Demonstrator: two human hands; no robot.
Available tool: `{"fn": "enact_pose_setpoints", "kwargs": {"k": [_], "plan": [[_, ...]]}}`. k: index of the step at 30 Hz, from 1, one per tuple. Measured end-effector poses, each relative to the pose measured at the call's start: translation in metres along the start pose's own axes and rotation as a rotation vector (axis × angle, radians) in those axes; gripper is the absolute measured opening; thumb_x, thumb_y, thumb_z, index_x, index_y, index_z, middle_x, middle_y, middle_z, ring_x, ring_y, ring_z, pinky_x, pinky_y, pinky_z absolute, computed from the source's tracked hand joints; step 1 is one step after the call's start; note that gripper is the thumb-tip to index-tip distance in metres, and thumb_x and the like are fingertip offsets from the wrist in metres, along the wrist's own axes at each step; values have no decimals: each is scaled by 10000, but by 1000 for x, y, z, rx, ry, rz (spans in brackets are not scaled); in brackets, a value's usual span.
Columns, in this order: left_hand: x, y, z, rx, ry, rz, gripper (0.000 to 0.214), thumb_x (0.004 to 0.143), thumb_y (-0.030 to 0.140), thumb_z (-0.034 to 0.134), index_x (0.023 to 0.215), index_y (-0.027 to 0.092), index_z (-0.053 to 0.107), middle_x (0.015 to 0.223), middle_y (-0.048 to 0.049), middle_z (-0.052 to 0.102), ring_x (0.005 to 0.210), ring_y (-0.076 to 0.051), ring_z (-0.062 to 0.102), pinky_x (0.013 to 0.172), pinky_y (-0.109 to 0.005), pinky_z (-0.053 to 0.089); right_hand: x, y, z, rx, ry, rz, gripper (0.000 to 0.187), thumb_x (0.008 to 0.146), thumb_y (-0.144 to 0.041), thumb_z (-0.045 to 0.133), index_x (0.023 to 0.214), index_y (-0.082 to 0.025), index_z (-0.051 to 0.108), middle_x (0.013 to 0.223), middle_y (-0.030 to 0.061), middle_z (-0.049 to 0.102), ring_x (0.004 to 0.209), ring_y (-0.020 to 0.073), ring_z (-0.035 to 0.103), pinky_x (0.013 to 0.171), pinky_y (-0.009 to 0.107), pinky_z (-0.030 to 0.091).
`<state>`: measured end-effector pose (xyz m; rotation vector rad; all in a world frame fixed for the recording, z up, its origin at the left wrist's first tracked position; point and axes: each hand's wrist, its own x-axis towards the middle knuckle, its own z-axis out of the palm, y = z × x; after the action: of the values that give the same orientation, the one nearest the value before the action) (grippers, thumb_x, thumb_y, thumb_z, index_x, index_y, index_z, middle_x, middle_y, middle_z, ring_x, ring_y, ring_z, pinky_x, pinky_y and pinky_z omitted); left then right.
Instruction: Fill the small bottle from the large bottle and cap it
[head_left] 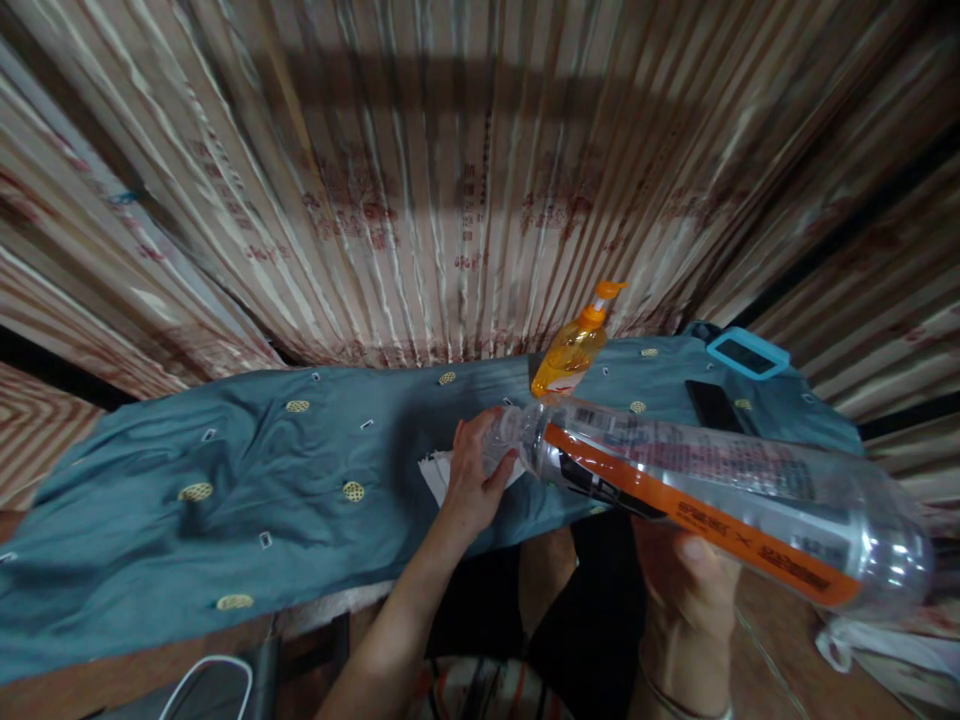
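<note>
A large clear plastic bottle (pixel 697 480) with an orange and black label lies tilted across the view, its broad base towards me at the right. My right hand (pixel 694 570) grips it from below, thumb against the label; the other fingers are mostly hidden. At the bottle's narrow end, my left hand (pixel 476 465) is closed around clear plastic, and the exact edge of the neck is hard to make out. Under my left hand lies a folded white paper (pixel 433 474). Just beyond the bottle's narrow end stands a pump bottle (pixel 570 355) of yellow liquid with an orange top.
A blue-green patterned cloth (pixel 285 480) covers the table. Towards the right are a dark phone (pixel 712 405) and a light-blue framed device (pixel 748 354). A striped curtain (pixel 420 200) hangs behind. White plastic (pixel 892 650) lies at the lower right.
</note>
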<state>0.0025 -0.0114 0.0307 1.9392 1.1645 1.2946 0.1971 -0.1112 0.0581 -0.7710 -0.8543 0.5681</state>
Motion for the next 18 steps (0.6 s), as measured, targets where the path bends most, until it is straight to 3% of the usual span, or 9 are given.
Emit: {"fn": "enact_pose_setpoints", "kwargs": {"k": [18], "plan": [[0,1,-1,-6,9,6,468,959,408,624,1377,232,509,1380,-133,660,1307,-285,628,1209,-575,397,5,-6,0,-70,-24,-11,374,917,-385,697,1230,-193,626,1214,68,648,1028,189,647,872,395,577]]}}
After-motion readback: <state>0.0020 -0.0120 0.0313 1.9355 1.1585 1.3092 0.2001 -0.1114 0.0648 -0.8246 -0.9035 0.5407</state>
